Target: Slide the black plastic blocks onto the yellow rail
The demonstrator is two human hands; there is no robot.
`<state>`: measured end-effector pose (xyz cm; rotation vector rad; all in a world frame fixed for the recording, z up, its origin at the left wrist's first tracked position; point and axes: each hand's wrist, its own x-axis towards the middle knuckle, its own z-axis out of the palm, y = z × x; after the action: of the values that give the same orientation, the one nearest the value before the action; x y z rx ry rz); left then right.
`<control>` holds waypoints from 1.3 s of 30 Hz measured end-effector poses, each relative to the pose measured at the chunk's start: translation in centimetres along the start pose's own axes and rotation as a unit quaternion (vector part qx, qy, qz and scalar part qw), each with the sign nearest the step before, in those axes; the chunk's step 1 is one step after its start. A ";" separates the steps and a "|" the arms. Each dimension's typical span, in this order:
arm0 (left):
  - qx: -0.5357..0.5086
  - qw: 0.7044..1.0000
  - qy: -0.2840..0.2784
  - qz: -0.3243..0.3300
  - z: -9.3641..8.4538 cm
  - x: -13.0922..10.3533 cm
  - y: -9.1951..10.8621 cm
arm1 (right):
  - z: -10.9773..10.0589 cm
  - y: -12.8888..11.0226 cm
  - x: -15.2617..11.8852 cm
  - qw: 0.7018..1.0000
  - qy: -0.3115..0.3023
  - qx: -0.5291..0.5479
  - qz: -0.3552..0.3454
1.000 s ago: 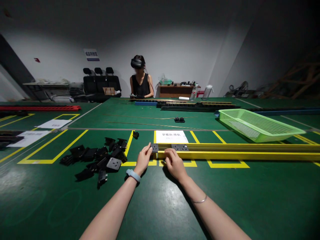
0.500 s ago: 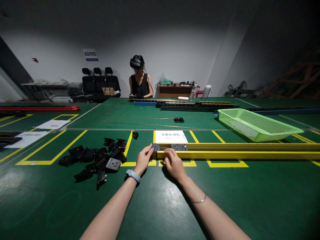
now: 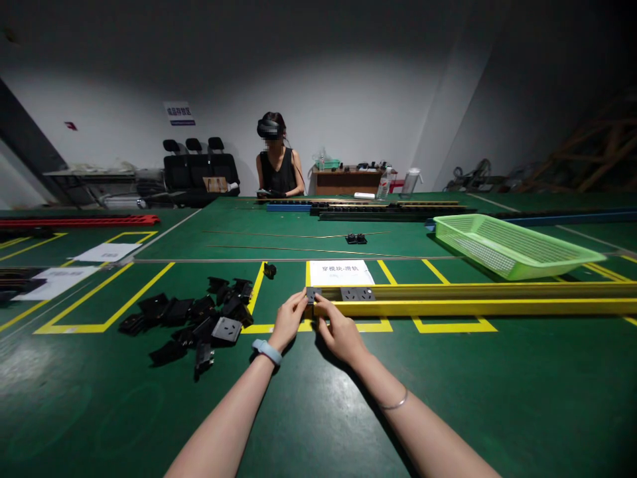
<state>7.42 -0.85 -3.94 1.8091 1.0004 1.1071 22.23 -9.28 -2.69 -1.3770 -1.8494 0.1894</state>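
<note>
At the left end of the yellow rail (image 3: 472, 307) sits a black socket module (image 3: 312, 293), partly inside the channel. My left hand (image 3: 287, 322) is closed, its fingertips pinching the module's left side. My right hand (image 3: 341, 330) rests by the rail's end with its index fingertip on the module and its thumb apart from it. Farther along the channel lie two more socket modules (image 3: 357, 293), side by side. Left of my hands is a loose pile of black socket modules (image 3: 192, 318), one of them face up (image 3: 227, 329).
A green plastic basket (image 3: 517, 249) stands at the right. A paper label (image 3: 340, 271) lies behind the rail. Small black parts (image 3: 356, 238) and thin rods lie farther back. Across the table, a person (image 3: 279, 159) in a headset sits near more rails (image 3: 378, 211).
The socket module has moved slightly right into the rail's end. My right hand has shifted left, bringing its index finger onto the module; my left hand follows slightly right.
</note>
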 end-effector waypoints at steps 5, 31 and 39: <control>0.000 1.000 -0.006 -0.004 -0.1 -0.1 0.3 | 0.0 -0.3 0.0 1.000 0.001 -0.030 0.007; 0.002 0.992 -0.126 0.027 0.2 -0.1 0.8 | 0.2 0.8 0.0 0.986 0.133 -0.053 0.080; -0.010 0.992 -0.123 0.026 0.4 -0.2 1.0 | 0.0 0.8 0.2 0.985 0.140 -0.064 0.080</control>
<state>7.93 -1.49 -3.22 1.9098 0.7969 0.8945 22.77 -8.76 -3.04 -1.5549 -1.5409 -0.0422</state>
